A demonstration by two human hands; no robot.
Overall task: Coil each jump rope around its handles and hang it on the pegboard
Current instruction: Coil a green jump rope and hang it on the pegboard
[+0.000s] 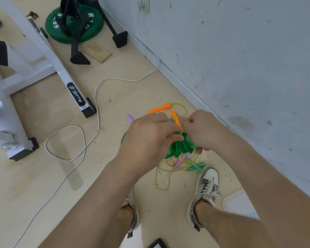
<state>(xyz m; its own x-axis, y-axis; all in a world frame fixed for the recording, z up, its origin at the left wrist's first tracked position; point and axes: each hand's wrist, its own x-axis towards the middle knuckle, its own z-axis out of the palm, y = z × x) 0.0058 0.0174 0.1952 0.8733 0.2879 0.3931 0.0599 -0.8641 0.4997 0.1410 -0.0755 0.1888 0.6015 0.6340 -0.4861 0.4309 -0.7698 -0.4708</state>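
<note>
Coils of green rope (177, 149) hide under left hand (147, 138), right hand (204, 131).

Jump ropes (159, 109), cable (65, 159) and weight plate (89, 31) litter the floor (132, 83).

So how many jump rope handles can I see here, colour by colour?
orange handles: 2
purple handles: 2
green handles: 2, lying crossed by the shoe
Total: 6
The left hand and right hand grip a green coil that may hide more.
</note>
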